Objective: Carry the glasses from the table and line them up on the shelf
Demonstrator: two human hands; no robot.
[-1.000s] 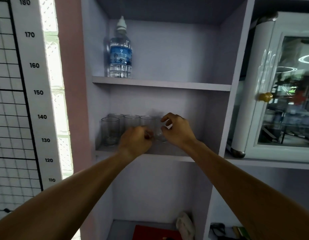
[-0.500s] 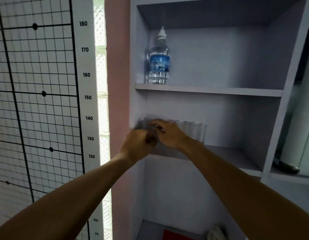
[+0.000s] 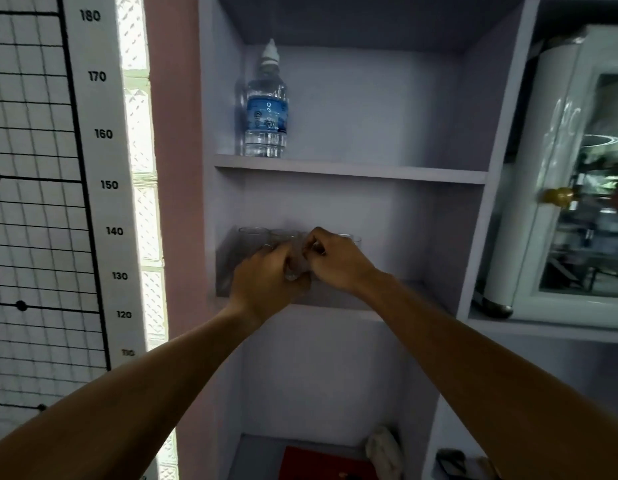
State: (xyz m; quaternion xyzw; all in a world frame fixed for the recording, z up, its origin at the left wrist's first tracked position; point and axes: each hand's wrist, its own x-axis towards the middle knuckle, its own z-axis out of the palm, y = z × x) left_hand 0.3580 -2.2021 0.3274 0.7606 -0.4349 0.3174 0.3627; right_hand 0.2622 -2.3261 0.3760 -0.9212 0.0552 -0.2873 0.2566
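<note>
**Glasses being squared up on the middle shelf**

Clear tumblers (image 3: 262, 239) standing in a row at the back-left of the middle shelf (image 3: 338, 308), upright, rims up, packed side by side — likely kept tight to the left wall so the line stays straight and leaves room to the right. One more rim (image 3: 352, 238) just visible right of the hands. Exact count not readable; hands cover the middle of the row.

One glass (image 3: 295, 268) pinched between both hands, just in front of the row. Left hand (image 3: 267, 282) curled closed against its left side, knuckles toward camera; right hand (image 3: 337, 263) closed on its right side, fingers (image 3: 314, 239) hooked over the top. Two-handed hold probably for nudging it into line without knocking neighbours. Cannot tell whether its base is down on the shelf or slightly lifted.

Above the middle shelf: plastic water bottle (image 3: 266, 109), upright at the left, blue label, print too blurred to read.

Left of the middle shelf: height chart (image 3: 103, 185) on the wall, numbers 180, 170, 160, 150, 140, 130, 120, 110 legible.

Right of the middle shelf: white glass-door cabinet (image 3: 577, 188) with a brass knob (image 3: 557, 196).

Below the middle shelf: something red (image 3: 318, 462) and a pale cloth (image 3: 383, 452).
</note>
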